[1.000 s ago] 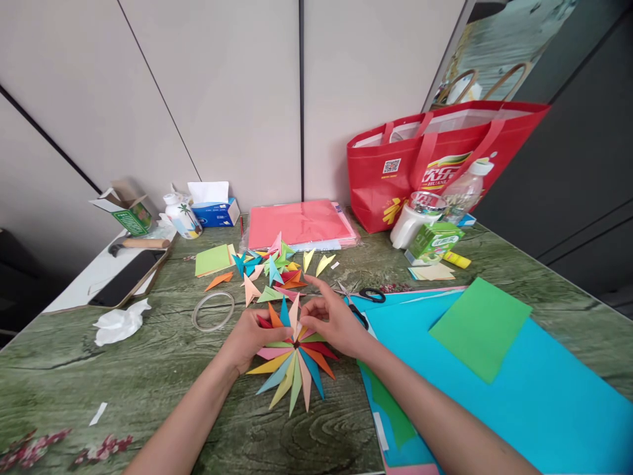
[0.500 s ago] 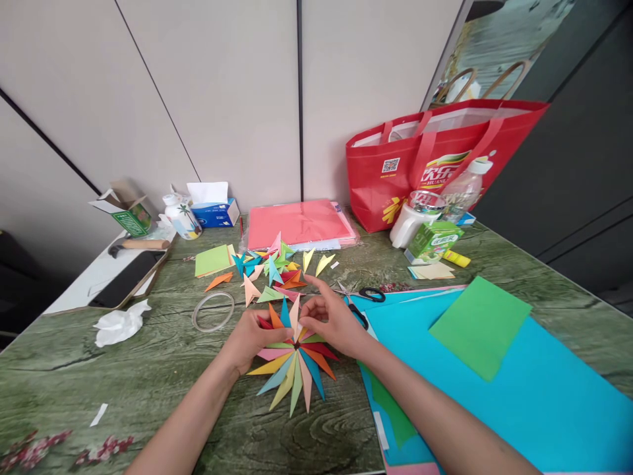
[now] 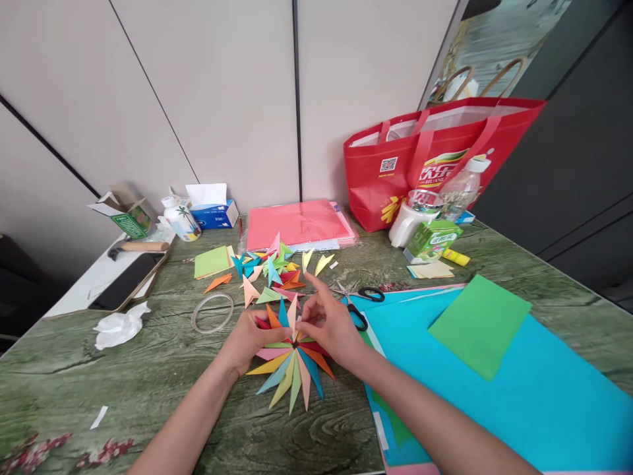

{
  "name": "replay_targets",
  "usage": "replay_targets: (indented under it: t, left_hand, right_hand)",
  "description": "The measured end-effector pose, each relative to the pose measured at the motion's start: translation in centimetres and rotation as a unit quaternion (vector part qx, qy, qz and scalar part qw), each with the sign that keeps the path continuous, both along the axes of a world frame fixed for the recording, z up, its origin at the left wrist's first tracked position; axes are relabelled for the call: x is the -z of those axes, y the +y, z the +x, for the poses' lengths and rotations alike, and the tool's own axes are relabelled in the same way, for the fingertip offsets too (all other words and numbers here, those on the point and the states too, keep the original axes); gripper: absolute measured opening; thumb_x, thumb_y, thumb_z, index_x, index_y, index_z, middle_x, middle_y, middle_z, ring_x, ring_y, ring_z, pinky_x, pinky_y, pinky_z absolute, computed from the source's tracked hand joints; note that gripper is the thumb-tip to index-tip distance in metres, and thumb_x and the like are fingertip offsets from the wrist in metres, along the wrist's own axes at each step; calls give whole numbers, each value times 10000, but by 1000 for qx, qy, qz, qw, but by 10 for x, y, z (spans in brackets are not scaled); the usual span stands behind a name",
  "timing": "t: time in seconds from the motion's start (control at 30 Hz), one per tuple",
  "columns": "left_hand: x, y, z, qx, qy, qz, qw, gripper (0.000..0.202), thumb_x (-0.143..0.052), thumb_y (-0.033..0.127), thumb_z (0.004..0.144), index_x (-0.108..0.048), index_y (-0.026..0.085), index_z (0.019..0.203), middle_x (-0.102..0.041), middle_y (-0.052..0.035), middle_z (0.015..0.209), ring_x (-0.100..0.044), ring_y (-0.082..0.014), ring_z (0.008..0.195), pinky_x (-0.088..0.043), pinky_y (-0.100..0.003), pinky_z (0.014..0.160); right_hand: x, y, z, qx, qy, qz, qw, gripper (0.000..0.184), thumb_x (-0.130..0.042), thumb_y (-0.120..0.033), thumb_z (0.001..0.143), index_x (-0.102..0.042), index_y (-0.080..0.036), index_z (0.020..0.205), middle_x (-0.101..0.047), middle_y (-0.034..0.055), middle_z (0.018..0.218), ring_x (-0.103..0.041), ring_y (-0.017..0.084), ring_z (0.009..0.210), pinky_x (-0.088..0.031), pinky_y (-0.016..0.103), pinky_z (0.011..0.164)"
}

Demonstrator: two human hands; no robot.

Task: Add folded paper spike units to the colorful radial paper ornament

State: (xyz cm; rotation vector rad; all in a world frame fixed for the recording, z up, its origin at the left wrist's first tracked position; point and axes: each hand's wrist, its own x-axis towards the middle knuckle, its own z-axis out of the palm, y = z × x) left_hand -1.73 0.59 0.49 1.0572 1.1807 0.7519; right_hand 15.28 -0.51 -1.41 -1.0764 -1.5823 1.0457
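A multicoloured origami star, made of many pointed folded-paper pieces around a small central hole, is between my hands just above the wooden-patterned table. My left hand grips its left side, with the thumb on top near the centre. At the upper right, my right hand pinches a folded piece of the star by the pale pink point, its index finger stretched upward. The fingers partly hide the pieces there. Beyond the star lies a loose pile of folded paper pieces in several colours.
Black-handled scissors lie by large blue sheets with a green square on top. A tape roll and a crumpled tissue lie left. Behind stand a red bag, a white mug and a tissue box.
My right thumb and fingers have shifted slightly left, closer to the pale pink point. My left hand keeps its hold, and the star stays in nearly the same place.
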Motion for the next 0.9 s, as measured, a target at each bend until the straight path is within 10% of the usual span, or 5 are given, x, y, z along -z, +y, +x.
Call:
replay_targets:
  t: [0.9]
  left_hand:
    - [4,-1,-2,28,26,33,999,185,-766,245,525,-655,123,610,-670,-28,609,-579,-140,560,-446,-249,576]
  right_hand:
    - [-16,-5,4,-16,-128,-30,991,649,-565,-116,747,-292,-236,1323,-658,9,754,-593,163,669,-447,287,626]
